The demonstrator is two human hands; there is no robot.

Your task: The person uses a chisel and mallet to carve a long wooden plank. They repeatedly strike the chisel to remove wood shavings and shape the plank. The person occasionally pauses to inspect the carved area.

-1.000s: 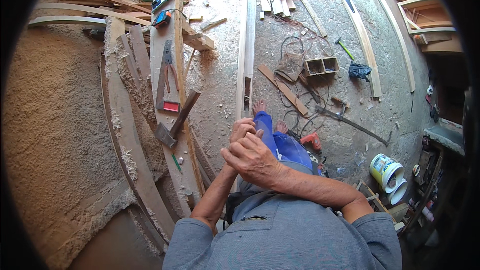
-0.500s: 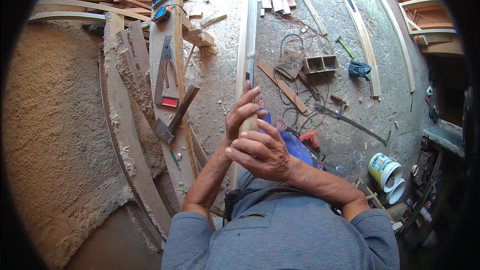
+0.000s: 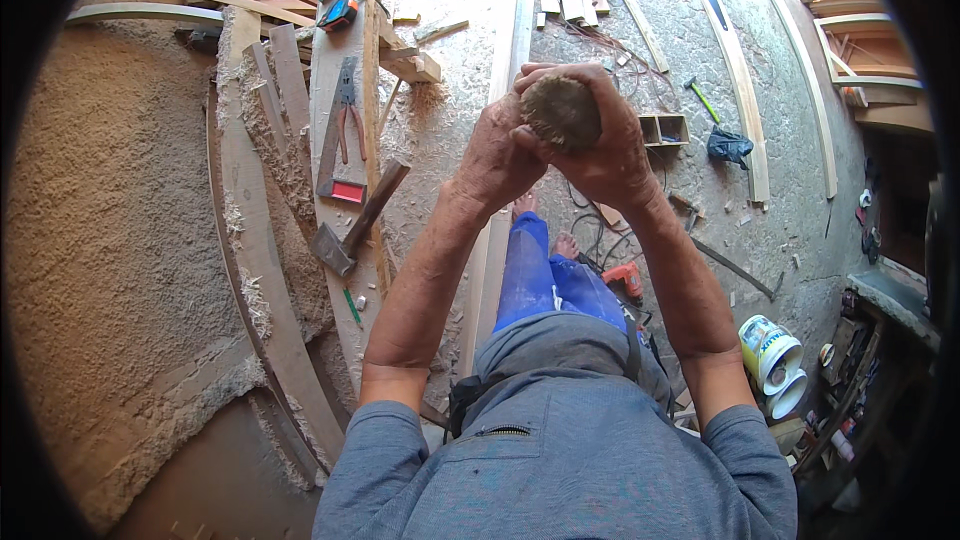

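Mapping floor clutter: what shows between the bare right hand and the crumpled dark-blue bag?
Head view: an open tan two-compartment box on the floor, partly behind the right hand.

Left of the fingers [image 3: 598,90], there is passage over the floor [image 3: 445,110] as far as the hammer [image 3: 362,220]; rightward, low down, the compartmented box [image 3: 676,130] obstructs.

The left hand [image 3: 503,152] and right hand [image 3: 617,148] are hiding all but the handle's [image 3: 562,112] end; right of the handle, a box [image 3: 672,129] is being partly covered.
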